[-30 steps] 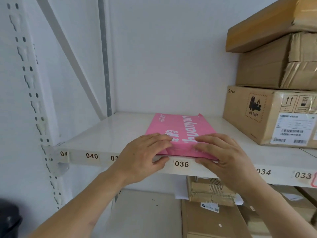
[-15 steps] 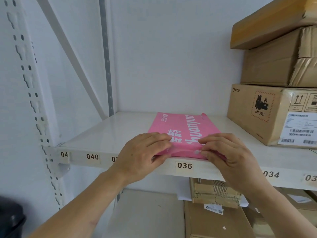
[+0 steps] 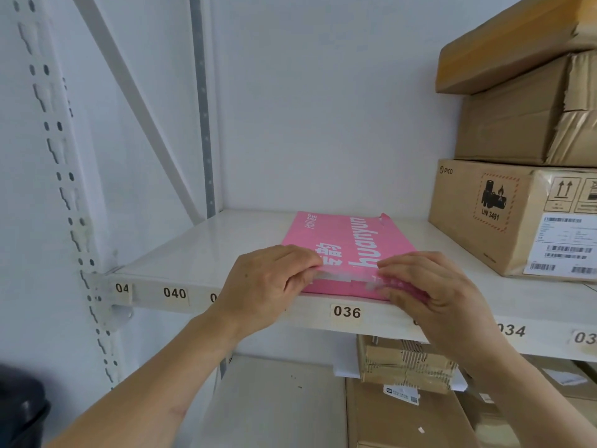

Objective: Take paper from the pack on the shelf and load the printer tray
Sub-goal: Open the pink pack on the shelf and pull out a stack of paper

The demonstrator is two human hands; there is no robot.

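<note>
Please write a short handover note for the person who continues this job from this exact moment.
Left hand: fingers pinching the near edge of the pink paper pack.
Right hand: doing the same at the near right corner.
Pack: lies flat on the shelf above label 036, left of the cardboard boxes; the near flap looks partly lifted.
Done: pack reached.
Left: take sheets out, load the printer tray, which is not in view.

Pink paper pack (image 3: 352, 244) lies flat on white shelf (image 3: 200, 253), near front edge above label 036 (image 3: 346, 312). Left hand (image 3: 268, 286) and right hand (image 3: 442, 295) both at pack's near end, fingertips pinching a blurred whitish strip along the wrapper edge. Stacked cardboard boxes (image 3: 517, 202) right of pack, apart from it. More cardboard on lower shelf (image 3: 407, 367).
</note>
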